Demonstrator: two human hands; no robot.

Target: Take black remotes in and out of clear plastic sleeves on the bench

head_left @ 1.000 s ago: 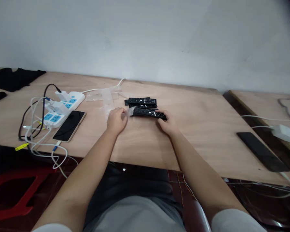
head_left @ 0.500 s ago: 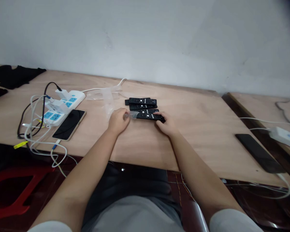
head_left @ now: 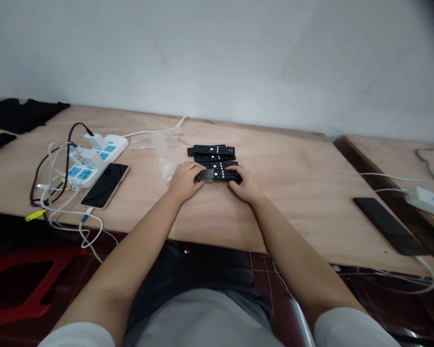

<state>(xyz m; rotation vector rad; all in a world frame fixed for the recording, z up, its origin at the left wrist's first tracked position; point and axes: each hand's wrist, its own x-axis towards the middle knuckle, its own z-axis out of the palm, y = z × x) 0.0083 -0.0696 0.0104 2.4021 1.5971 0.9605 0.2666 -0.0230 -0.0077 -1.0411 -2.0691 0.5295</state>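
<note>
Both my hands hold one black remote control (head_left: 220,172) low over the plywood table (head_left: 292,193). My left hand (head_left: 184,179) is closed on its left end, where a bit of clear plastic wrap (head_left: 206,175) sits. My right hand (head_left: 244,185) is closed on its right end. Just behind it lie two more black remotes (head_left: 211,152), side by side. Clear plastic bags (head_left: 159,144) lie to the left of them.
A white and blue power strip (head_left: 94,156) with plugs and tangled cables (head_left: 54,193) sits at the left, a phone (head_left: 106,178) beside it. Black cloth (head_left: 18,113) lies at the far left. Another dark phone (head_left: 388,225) and a white strip (head_left: 425,202) are at the right.
The remote in my hands has come down and nearer to me. My left hand has slid right along it, and the plastic wrap now covers less of its left end.
</note>
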